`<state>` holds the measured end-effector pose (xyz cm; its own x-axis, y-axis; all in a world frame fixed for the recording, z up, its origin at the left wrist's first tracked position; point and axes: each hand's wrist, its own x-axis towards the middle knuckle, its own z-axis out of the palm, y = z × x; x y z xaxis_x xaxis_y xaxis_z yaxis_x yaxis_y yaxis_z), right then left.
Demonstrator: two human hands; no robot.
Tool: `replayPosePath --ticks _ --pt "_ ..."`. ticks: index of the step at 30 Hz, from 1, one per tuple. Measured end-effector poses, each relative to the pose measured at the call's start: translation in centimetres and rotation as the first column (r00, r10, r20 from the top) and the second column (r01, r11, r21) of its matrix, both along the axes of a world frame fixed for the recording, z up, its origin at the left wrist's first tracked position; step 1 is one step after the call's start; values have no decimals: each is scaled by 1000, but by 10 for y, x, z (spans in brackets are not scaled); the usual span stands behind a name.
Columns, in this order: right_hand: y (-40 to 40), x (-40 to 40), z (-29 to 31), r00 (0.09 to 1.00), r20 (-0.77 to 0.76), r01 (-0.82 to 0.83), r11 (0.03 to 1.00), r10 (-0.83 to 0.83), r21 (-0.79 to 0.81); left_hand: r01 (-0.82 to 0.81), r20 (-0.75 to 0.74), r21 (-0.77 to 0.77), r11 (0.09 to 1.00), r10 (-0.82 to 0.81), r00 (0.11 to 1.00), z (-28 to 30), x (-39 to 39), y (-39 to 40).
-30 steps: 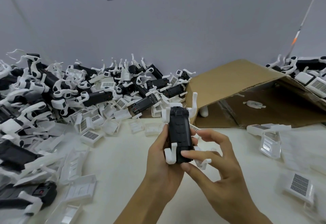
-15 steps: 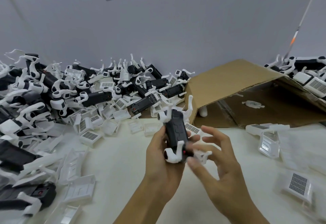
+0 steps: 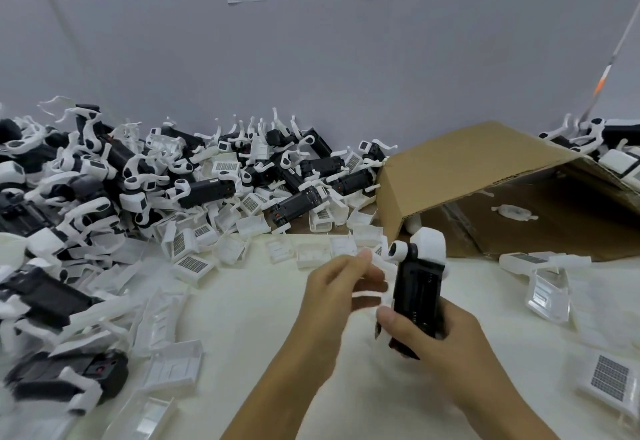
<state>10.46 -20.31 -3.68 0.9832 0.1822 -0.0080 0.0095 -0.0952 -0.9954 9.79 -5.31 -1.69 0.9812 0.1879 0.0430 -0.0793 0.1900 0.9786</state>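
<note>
left: a heap of black-and-white gadgets (image 3: 194,193) lies against the wall, with loose white covers (image 3: 173,370) spread in front of it on the pale table (image 3: 249,301). centre: the left hand (image 3: 341,287) hovers over the table just left of the black gadget, fingers curled; motion blur hides whether it pinches a small white piece, so its grasp cannot be told. just right of it, the black gadget (image 3: 417,294) stands nearly upright in the air above the table, with a white cap and a round white knob at its top and an open recess facing the camera. the right hand (image 3: 446,339) grasps its lower half, thumb across the front and fingers wrapped behind. right: a cardboard box (image 3: 467,169) lies on its side behind the hands, open toward the camera, with one small white part (image 3: 512,212) inside. far right: a white piece with a dark grid panel (image 3: 609,379) lies on the table near the edge of view.
</note>
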Motion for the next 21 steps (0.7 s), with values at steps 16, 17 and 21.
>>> replayPosePath --ticks 16,17,21 --pt "-11 9 -1 960 -89 280 942 -267 187 -52 86 950 309 -98 991 -63 30 42" --pt "-12 10 0 961 -110 270 945 -253 186 -113 145 927 358 -64 987 -61 30 43" --pt "-12 10 0 977 -124 195 966 -176 172 -187 188 883 430 42 981 -53 25 47"
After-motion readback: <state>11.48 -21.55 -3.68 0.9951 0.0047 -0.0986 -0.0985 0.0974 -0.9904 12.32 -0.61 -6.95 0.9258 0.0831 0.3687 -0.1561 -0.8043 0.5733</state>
